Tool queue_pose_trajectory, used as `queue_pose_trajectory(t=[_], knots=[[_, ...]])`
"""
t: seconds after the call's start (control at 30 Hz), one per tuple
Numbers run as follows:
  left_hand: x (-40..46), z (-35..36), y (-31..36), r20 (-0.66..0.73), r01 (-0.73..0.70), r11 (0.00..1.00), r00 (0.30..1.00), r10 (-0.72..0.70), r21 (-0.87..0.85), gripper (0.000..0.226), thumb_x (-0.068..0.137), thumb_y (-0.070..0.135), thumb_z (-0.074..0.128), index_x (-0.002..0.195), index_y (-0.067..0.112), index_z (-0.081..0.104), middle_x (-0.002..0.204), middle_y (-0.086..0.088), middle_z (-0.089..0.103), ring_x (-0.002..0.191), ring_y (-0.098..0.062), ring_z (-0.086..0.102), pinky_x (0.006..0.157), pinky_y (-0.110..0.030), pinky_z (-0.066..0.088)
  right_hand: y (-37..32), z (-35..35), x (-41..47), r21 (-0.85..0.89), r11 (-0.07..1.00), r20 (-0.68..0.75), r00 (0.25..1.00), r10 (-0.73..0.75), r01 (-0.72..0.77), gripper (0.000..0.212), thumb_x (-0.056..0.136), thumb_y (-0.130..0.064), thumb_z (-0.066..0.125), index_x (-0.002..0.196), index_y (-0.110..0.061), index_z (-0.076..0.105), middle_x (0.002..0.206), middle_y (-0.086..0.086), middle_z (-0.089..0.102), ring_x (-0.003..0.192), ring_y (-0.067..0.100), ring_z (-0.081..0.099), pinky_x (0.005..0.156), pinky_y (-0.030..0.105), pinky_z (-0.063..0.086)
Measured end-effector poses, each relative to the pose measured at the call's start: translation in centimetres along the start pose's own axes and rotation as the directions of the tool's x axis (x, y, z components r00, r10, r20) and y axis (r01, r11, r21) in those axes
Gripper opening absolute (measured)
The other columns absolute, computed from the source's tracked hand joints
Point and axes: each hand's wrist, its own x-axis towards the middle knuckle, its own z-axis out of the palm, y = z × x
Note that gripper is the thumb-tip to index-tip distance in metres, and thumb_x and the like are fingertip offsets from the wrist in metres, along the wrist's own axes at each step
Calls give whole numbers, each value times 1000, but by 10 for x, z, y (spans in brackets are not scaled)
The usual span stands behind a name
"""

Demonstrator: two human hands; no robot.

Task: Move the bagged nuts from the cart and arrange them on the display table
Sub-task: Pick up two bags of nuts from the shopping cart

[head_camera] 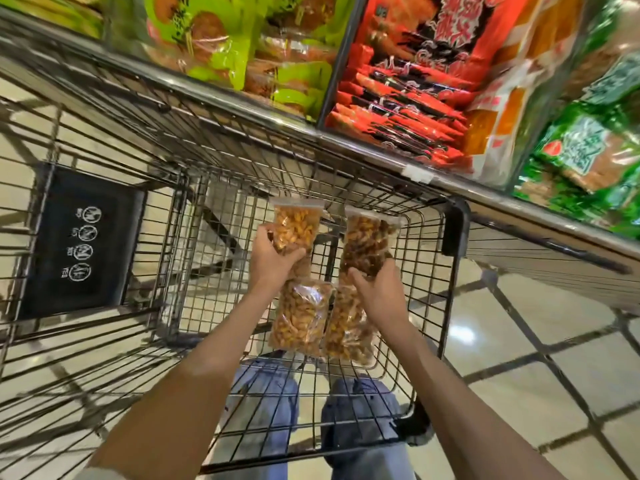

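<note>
I look down into a wire shopping cart [429, 299]. My left hand [272, 259] grips a clear bag of light orange nuts [296, 226] by its lower part. My right hand [375, 289] grips a clear bag of darker brown nuts [369, 242] the same way. Both bags stand upright above the cart's small upper basket. Two more bags lie flat on the basket's wire floor under my wrists: an orange one [301, 318] on the left and a mixed brown one [348, 329] on the right.
The display table's metal rim [277, 121] runs diagonally above the cart, touching its far edge. Behind it lie green snack packs [221, 39], red packs [408, 98] and green-white packs [588, 147]. A black flap [79, 240] sits in the cart at left. My jeans show through the wires.
</note>
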Motion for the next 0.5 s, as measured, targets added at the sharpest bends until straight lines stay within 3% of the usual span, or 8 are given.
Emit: queue_pose_trajectory(t=[0.07,0.13,0.2,0.3,0.4,0.5], knots=[[-5,-10,-9,23,7,1000,1000,-6,-26,72,85,25,87,141,21,42,123,2,62,110,-18,62,84,-32,54,-5,6,15,6,995,-15,995,95,-95,70,87,-65,64,123,-6,52,118,14,65,106,33,65,92,54,59],[-9,-18,-17,15,24,999,1000,-23,-39,76,85,26,87,144,21,40,128,1,61,117,-21,62,94,-42,56,-11,16,27,-3,984,-35,984,177,-177,77,82,-70,49,116,-2,57,111,16,67,100,33,66,87,49,60],[-9,-23,-25,-6,52,997,999,-53,-49,78,83,31,88,144,22,40,136,-3,63,122,-25,63,102,-51,55,-21,24,35,-47,965,-36,966,257,-258,65,92,-58,51,117,1,57,114,15,58,108,28,57,86,41,53],[-10,-26,-32,7,92,987,996,-91,-134,74,83,32,89,137,26,40,133,-2,63,123,-27,64,103,-56,56,-34,29,36,-93,926,-86,929,359,-366,57,99,-45,60,135,0,53,126,16,54,120,33,54,95,47,55],[-11,-27,-34,29,97,981,995,-94,-169,74,80,34,90,135,30,41,134,-2,64,123,-26,65,103,-59,55,-26,36,49,14,899,-59,897,438,-438,59,93,-39,66,137,-4,49,132,17,56,125,36,54,102,55,53],[-13,-25,-33,46,95,985,995,-89,-145,80,82,34,89,145,24,41,129,3,65,122,-22,64,108,-56,53,-16,34,56,261,841,77,878,472,-475,37,90,-30,73,114,-6,61,109,11,70,97,27,70,87,51,64]])
